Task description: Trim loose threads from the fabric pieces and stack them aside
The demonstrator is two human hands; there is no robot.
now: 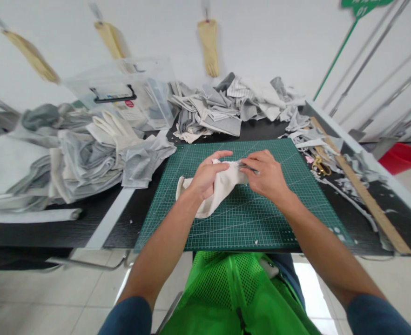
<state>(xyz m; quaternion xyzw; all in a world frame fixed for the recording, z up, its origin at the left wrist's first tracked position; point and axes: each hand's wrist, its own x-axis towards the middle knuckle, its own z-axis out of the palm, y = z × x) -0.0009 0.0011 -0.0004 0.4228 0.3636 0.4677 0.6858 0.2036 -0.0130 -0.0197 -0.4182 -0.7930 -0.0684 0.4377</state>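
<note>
Over the green cutting mat [261, 209], a piece of white cloth [222, 186] is held up off its surface. My left hand [205, 177] is closed round the cloth, with the thumb pressed along its upper edge and the index finger stretched out. The loose end hangs down and to the left. My right hand [265, 172] pinches a small grey metal tool [243, 165] at the cloth's upper right edge. Its tip meets the fabric; fingers hide most of it, so its exact kind does not show.
Piles of grey and white cloth [86, 158] lie left, with more folded cloth [208, 111] behind the mat. A clear plastic box [121, 93] stands back left. At right are gold-handled scissors [320, 166], fabric scraps and a long wooden ruler [366, 195].
</note>
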